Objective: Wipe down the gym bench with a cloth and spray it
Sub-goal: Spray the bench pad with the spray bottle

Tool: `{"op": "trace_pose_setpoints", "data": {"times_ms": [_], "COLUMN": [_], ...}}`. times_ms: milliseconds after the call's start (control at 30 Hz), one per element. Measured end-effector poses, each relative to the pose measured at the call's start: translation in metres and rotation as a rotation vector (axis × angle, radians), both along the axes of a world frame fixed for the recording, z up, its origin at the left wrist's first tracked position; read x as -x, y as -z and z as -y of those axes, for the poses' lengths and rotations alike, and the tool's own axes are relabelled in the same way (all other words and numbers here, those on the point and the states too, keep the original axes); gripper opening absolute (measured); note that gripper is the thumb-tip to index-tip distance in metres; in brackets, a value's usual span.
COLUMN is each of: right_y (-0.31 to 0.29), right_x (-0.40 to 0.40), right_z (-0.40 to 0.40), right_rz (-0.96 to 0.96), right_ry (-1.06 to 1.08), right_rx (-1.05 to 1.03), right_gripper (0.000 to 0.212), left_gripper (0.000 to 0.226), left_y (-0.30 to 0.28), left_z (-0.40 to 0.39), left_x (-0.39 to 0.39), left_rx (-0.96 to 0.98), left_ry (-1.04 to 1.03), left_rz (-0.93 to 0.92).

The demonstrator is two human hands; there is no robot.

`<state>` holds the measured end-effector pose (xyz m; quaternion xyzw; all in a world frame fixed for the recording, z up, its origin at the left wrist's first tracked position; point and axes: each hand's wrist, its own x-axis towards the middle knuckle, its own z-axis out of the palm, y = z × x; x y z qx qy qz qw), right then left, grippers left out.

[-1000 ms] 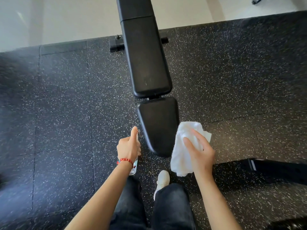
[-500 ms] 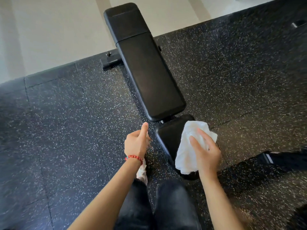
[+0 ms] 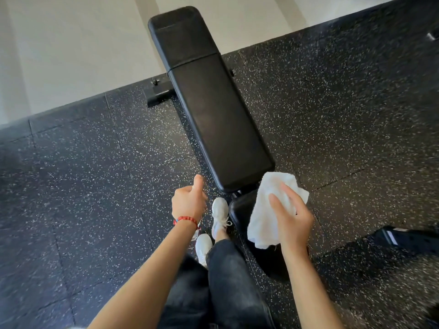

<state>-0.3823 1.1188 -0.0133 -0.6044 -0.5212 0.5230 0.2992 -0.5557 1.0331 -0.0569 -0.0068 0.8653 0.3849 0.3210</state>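
The black gym bench runs away from me, with its long back pad [image 3: 213, 115] ahead and the short seat pad [image 3: 238, 210] nearest. My right hand [image 3: 293, 222] holds a white cloth [image 3: 268, 210] over the seat pad, fingers spread on top of it; whether the cloth touches the pad I cannot tell. My left hand [image 3: 188, 203], a red bracelet on its wrist, is curled in a fist with the thumb up, left of the seat. It grips the spray bottle [image 3: 197, 232], which is almost wholly hidden under the hand.
Black speckled rubber floor [image 3: 83, 186] lies all around, with a pale floor [image 3: 71, 43] beyond its far edge. The bench's black foot bar [image 3: 158, 95] sticks out at the far left. My white shoes [image 3: 219, 214] stand beside the seat. A dark object [image 3: 403, 238] lies at right.
The view has swung so the bench now slants from upper left to lower right. The cloth has moved from beside the seat pad to over it. My left hand stays in a fist.
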Motion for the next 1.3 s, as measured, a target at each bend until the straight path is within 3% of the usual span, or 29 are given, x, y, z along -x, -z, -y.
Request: {"op": "trace_pose_setpoints", "data": {"times_ms": [167,367,700,1300], "right_y": [0.006,0.007,0.009,-0.002], "right_x": [0.026,0.057,0.124,0.369], "right_z": [-0.039,-0.083,-0.121,-0.173], "right_rz": [0.010,-0.011,-0.003,-0.003], "right_ry": [-0.034,-0.058,-0.083,0.064], "right_rx": [0.015,0.020,0.025,0.002], "right_gripper": [0.028,0.029,0.030,0.029], "left_gripper": [0.059,0.074,0.059,0.060], "left_y": [0.002,0.004,-0.013,-0.011], "left_z": [-0.030,-0.061,-0.115,-0.185], "left_x": [0.021,0.049,0.116,0.356], "left_rx": [0.031,0.039,-0.062,-0.155], "left_ry": [-0.028,-0.038,-0.055,0.074], "left_rz": [0.003,-0.007,-0.048,-0.001]}}
